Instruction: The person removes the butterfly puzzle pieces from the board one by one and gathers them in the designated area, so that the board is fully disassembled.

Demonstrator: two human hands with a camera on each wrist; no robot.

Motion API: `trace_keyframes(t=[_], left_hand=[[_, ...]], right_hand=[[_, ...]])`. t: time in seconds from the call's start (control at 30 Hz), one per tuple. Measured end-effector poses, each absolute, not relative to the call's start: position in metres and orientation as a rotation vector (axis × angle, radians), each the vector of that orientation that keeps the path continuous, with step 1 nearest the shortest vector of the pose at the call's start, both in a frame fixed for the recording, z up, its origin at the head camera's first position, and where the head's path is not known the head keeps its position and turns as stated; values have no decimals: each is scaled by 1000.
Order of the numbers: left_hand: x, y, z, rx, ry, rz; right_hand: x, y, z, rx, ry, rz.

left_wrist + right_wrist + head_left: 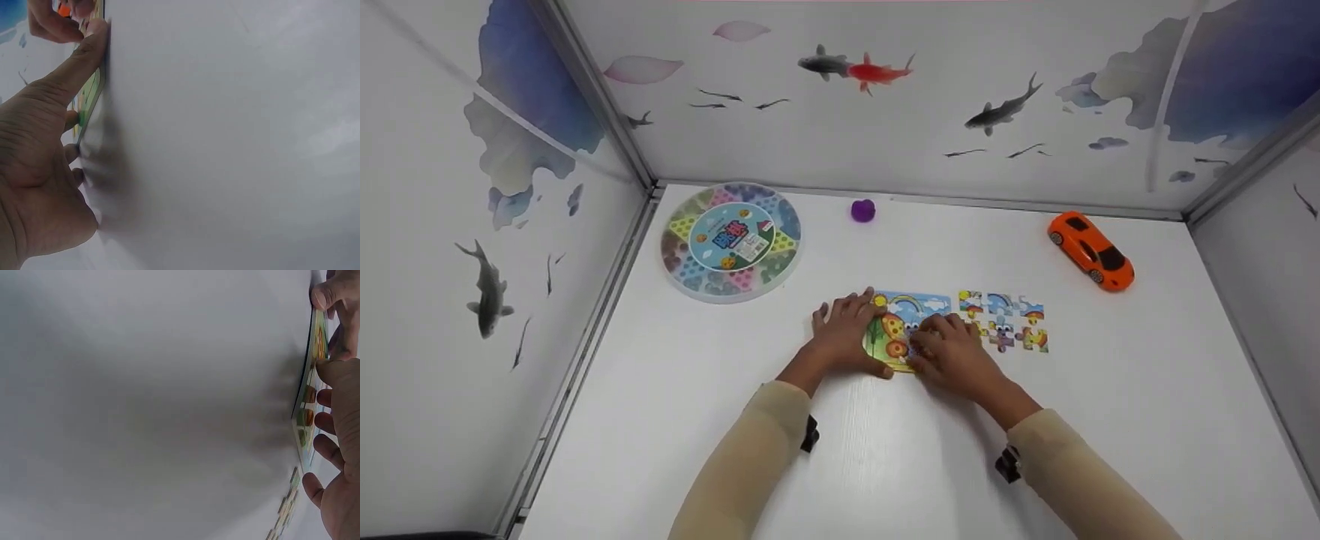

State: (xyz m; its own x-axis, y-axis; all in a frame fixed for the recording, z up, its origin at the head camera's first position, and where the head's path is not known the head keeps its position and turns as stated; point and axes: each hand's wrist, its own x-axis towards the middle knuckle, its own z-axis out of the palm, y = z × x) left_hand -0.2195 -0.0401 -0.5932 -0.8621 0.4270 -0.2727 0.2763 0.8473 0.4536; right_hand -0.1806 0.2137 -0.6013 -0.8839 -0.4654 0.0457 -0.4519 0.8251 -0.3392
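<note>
- Head view: my left hand (844,337) lies flat, fingers straight, pressing the left edge of the puzzle board (911,319) against the white table (885,465). My right hand (952,354) rests on the board's lower right part, fingers bent over a spot I cannot see, so I cannot tell whether it pinches a piece. The loose puzzle pieces (1005,321) lie just right of my right hand. Farther out sit the orange toy car (1091,251), a purple lump (863,211) and a round game box (731,241) beyond my left hand.
- Left wrist view: my left thumb (79,62) lies stretched along the board's near edge (90,98), pinning it; nothing is clasped.
- Right wrist view: my right fingers (326,424) curl down onto the board's surface (308,416), with loose pieces (287,509) near the wrist side.
- Risk, as I judge it: if my left hand eases off, the board may slide on the smooth table while I press, and seated pieces may pop out; my right wrist could also brush the loose pieces out of order.
</note>
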Motion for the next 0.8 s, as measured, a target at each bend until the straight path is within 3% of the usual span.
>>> trace_keyframes(t=[0.8], left_hand=[[-221, -37, -591, 508, 2682, 486]], right_hand=[[-190, 159, -589, -882, 2840, -458]])
